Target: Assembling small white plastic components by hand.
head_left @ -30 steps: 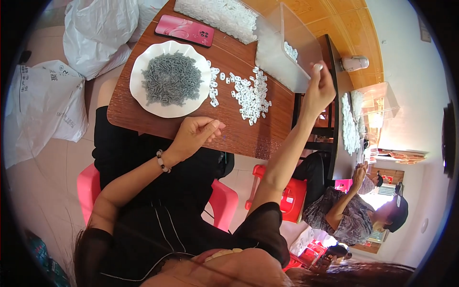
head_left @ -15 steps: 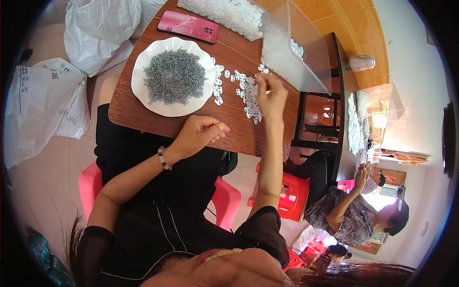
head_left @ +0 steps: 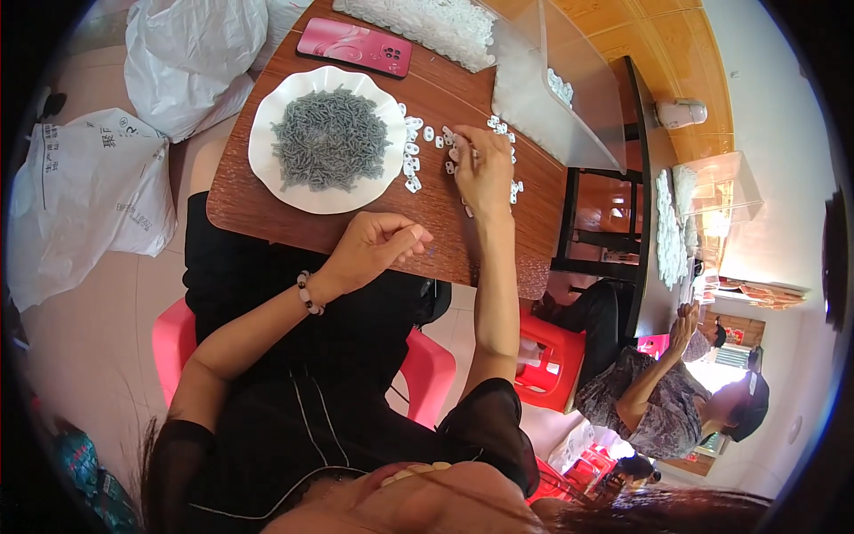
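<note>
In the head view, the right hand [head_left: 483,169] is over a loose pile of small white plastic pieces with dark spots [head_left: 498,126] on the brown wooden table [head_left: 543,218], right of a white scalloped plate [head_left: 264,156] heaped with short grey ridged rods [head_left: 329,138]. Its fingers bend downward; whether they pinch a piece I cannot tell. The left hand [head_left: 378,249], at the table's near edge, is loosely curled, thumb toward forefinger; whether it holds anything cannot be told. A column of similar white pieces [head_left: 411,165] lies just beside the plate's right rim. Gathering seems best done from the pile's edge, fingertips only, wrist raised so that no pieces get swept aside.
</note>
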Action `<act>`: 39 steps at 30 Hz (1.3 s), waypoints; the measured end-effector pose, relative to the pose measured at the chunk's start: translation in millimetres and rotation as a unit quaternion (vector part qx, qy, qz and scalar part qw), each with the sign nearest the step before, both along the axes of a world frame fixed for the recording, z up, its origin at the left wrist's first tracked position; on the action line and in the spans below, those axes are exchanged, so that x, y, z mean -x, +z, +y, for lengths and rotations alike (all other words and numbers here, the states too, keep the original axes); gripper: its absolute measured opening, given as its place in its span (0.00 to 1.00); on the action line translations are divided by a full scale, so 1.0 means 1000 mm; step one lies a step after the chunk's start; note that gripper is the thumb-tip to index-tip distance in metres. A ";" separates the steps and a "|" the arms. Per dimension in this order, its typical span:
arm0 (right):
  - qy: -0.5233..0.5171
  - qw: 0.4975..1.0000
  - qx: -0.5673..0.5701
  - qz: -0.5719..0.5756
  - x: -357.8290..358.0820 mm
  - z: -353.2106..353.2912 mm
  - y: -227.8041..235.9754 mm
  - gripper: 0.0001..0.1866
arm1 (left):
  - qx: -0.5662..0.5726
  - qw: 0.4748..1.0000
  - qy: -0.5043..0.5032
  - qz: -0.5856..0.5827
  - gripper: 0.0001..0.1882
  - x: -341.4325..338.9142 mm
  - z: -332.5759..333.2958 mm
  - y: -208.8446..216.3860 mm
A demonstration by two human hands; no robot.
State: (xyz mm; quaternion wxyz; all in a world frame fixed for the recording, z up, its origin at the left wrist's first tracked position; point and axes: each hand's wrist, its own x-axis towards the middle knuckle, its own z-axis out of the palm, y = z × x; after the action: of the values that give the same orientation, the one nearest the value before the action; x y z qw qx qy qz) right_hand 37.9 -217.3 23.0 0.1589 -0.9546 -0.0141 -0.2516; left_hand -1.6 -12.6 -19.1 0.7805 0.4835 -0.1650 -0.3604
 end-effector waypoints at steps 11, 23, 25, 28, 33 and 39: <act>0.032 0.999 -0.014 0.033 0.009 0.002 -0.004 0.07 | 0.003 1.000 0.011 -0.003 0.13 0.002 -0.001 -0.002; 0.021 0.997 0.041 0.055 -0.009 0.012 -0.017 0.10 | 0.013 1.000 0.013 -0.003 0.12 0.002 0.000 -0.003; 0.040 0.998 0.032 0.041 -0.008 0.010 -0.018 0.10 | 0.011 1.000 0.014 -0.006 0.12 0.002 0.000 -0.003; 0.050 0.998 0.015 0.041 -0.006 0.004 -0.020 0.10 | 0.009 1.000 0.015 -0.012 0.13 0.002 0.000 -0.001; 0.055 0.998 0.002 0.034 -0.001 0.006 -0.017 0.10 | 0.008 1.000 0.011 0.001 0.13 0.002 0.000 -0.001; 0.062 0.998 -0.011 0.026 0.009 0.003 -0.017 0.10 | 0.007 1.000 0.013 -0.009 0.13 0.003 -0.001 -0.002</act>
State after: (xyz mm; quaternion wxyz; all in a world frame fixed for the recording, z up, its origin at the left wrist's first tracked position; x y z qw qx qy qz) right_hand 28.6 -214.1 5.7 0.1854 -0.9562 -0.0667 -0.2166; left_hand -5.1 -14.1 -20.7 0.7869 0.4831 -0.1687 -0.3448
